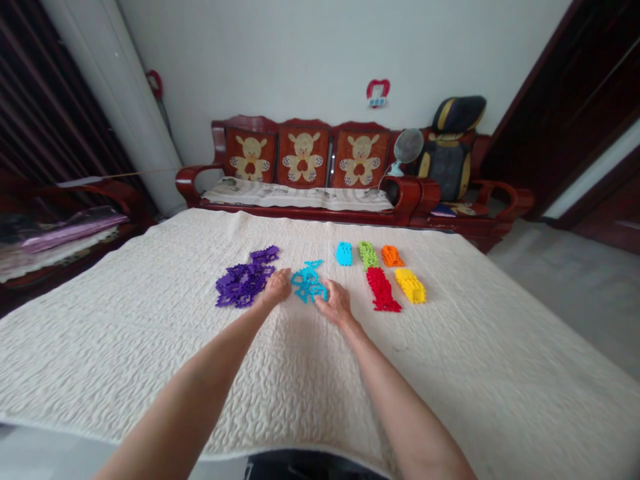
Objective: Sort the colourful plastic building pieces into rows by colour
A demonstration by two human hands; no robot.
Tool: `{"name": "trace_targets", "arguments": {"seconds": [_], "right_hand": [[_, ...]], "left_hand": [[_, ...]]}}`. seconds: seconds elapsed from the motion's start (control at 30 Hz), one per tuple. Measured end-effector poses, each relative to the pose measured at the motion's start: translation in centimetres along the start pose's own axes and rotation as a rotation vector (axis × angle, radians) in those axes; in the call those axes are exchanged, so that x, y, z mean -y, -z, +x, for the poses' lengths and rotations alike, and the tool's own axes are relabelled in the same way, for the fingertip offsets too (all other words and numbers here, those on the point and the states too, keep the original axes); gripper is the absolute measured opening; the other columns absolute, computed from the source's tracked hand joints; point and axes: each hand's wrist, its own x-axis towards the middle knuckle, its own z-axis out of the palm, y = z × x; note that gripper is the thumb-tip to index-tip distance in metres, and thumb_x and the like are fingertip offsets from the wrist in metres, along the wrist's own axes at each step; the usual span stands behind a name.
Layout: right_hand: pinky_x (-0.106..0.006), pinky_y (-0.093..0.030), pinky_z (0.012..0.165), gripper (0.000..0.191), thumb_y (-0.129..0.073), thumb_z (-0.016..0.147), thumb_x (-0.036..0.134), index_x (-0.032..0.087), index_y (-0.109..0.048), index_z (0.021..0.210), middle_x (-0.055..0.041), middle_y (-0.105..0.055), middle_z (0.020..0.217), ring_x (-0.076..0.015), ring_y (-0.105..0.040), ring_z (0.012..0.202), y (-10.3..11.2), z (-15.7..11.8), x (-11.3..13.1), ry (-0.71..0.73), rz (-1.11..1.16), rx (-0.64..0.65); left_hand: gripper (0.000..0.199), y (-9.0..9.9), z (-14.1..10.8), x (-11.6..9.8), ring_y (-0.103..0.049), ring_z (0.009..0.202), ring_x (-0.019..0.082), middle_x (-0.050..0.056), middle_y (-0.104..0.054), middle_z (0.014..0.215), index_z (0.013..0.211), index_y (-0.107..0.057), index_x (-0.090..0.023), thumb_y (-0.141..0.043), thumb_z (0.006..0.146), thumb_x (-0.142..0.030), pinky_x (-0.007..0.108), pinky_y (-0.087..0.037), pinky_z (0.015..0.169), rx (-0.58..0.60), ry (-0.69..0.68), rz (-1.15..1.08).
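A loose pile of flat light-blue plastic building pieces (306,285) lies on the quilted cover between my hands. My right hand (336,303) is at the pile's right edge, thumb and fingers closed around a blue piece there. At the left side of the pile is my left hand (279,287), its fingers curled together; whatever they may hold is hidden. Just left of that hand spreads a larger heap of purple pieces (243,285). Beyond my right hand stands a stacked light-blue block (344,253).
Further right sit a green stack (369,254), an orange stack (393,256), a red stack (383,290) and a yellow stack (411,286). The cream quilted cover (125,340) spreads over the whole surface. Behind it stands a wooden sofa (300,213) with bear cushions and a small fan (409,147).
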Motion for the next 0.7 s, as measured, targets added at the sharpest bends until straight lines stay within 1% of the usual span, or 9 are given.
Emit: {"name": "trace_targets", "arguments": {"seconds": [0.1, 0.17, 0.23, 0.37, 0.5, 0.7], "right_hand": [[-0.042, -0.039, 0.102, 0.049, -0.063, 0.078, 0.035, 0.018, -0.057, 0.124, -0.0118, -0.065, 0.123, -0.0268, -0.056, 0.117, 0.0, -1.0, 1.0, 0.057, -0.087, 0.010], [-0.042, -0.039, 0.102, 0.047, -0.062, 0.079, 0.034, 0.016, -0.058, 0.122, -0.0130, -0.064, 0.123, -0.0272, -0.055, 0.118, -0.1, -1.3, 1.2, 0.081, -0.117, -0.008], [-0.041, -0.040, 0.101, 0.045, -0.061, 0.079, 0.032, 0.015, -0.058, 0.120, -0.0135, -0.065, 0.121, -0.0271, -0.056, 0.115, -0.3, -1.5, 1.1, 0.083, -0.112, -0.040], [-0.039, -0.043, 0.099, 0.043, -0.059, 0.078, 0.029, 0.015, -0.059, 0.119, -0.0128, -0.066, 0.116, -0.0260, -0.058, 0.111, -0.6, -1.5, 0.7, 0.089, -0.046, -0.110], [-0.041, -0.044, 0.099, 0.042, -0.056, 0.078, 0.025, 0.014, -0.059, 0.118, -0.0144, -0.066, 0.115, -0.0270, -0.059, 0.110, -0.7, -1.5, 0.5, 0.095, -0.007, -0.159], [-0.042, -0.045, 0.101, 0.044, -0.053, 0.075, 0.020, 0.015, -0.058, 0.119, -0.0141, -0.065, 0.118, -0.0266, -0.058, 0.113, -0.7, -1.4, 0.3, 0.120, 0.022, -0.156]], "left_hand": [[0.032, -0.3, -1.5, -0.9, -0.053, 0.120, 0.023, 0.013, -0.061, 0.124, 0.119, -0.060, -0.017, -0.044, 0.091, -0.020, 0.035, -0.042, 0.100, -0.014, -0.038, -0.019], [0.034, -0.6, -2.4, -1.4, -0.050, 0.124, 0.023, 0.011, -0.058, 0.131, 0.122, -0.058, -0.018, -0.043, 0.092, -0.019, 0.036, -0.042, 0.102, -0.033, -0.041, -0.035], [0.034, -0.8, -3.2, -1.7, -0.048, 0.125, 0.023, 0.011, -0.056, 0.134, 0.123, -0.058, -0.018, -0.042, 0.093, -0.019, 0.037, -0.041, 0.103, -0.055, -0.033, -0.043], [0.030, -0.8, -4.3, -1.9, -0.047, 0.124, 0.023, 0.010, -0.058, 0.129, 0.118, -0.060, -0.020, -0.040, 0.095, -0.020, 0.038, -0.039, 0.104, -0.094, -0.071, -0.033], [0.030, -0.7, -4.7, -2.1, -0.048, 0.120, 0.023, 0.009, -0.059, 0.122, 0.116, -0.062, -0.022, -0.040, 0.096, -0.021, 0.037, -0.041, 0.099, -0.116, -0.096, -0.031], [0.033, -0.8, -4.7, -1.9, -0.047, 0.118, 0.023, 0.009, -0.058, 0.123, 0.120, -0.064, -0.024, -0.040, 0.097, -0.022, 0.036, -0.040, 0.098, -0.124, -0.114, -0.047]]}}
